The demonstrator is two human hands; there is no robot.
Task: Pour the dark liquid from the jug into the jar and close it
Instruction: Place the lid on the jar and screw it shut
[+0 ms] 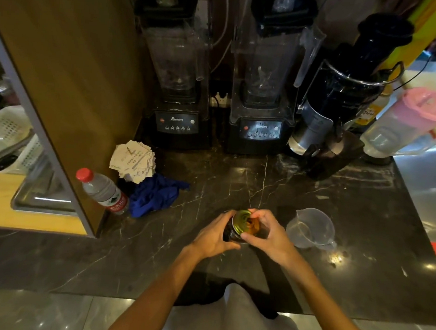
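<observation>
A small glass jar (229,233) with dark liquid inside is held over the dark marble counter (261,182), slightly tilted. My left hand (213,237) wraps around the jar's body. My right hand (266,231) grips the green-gold lid (243,221) that sits on the jar's mouth. A clear plastic jug (310,229) stands empty on the counter just right of my right hand, its spout toward me.
Two black blenders (177,85) (263,91) and a juicer (343,96) line the back. A pink-lidded pitcher (408,120) stands at far right. A water bottle (103,191), a blue cloth (156,194) and a paper stack (133,159) lie at left beside a wooden panel.
</observation>
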